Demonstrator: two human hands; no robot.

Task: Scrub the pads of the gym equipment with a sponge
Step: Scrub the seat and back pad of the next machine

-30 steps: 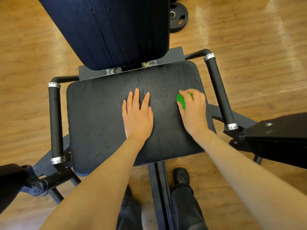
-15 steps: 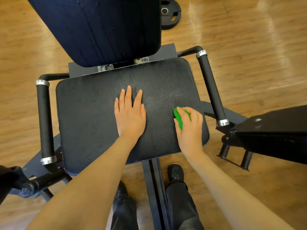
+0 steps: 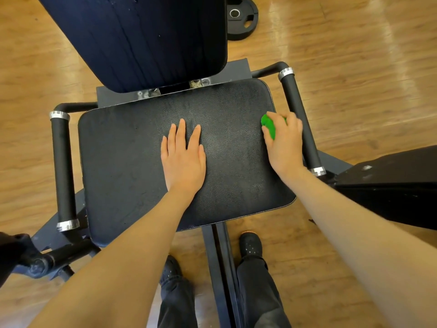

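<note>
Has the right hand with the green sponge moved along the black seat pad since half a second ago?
Yes. The right hand slid away from the seat pad's near edge, toward the backrest.

A black seat pad (image 3: 132, 166) bears a flat left hand (image 3: 183, 159) at its middle and a right hand (image 3: 283, 143) pressing a green sponge (image 3: 268, 125) by its right edge.

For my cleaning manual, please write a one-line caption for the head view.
Right hand scrubs the seat pad with a green sponge while the left hand rests flat on it.
</note>
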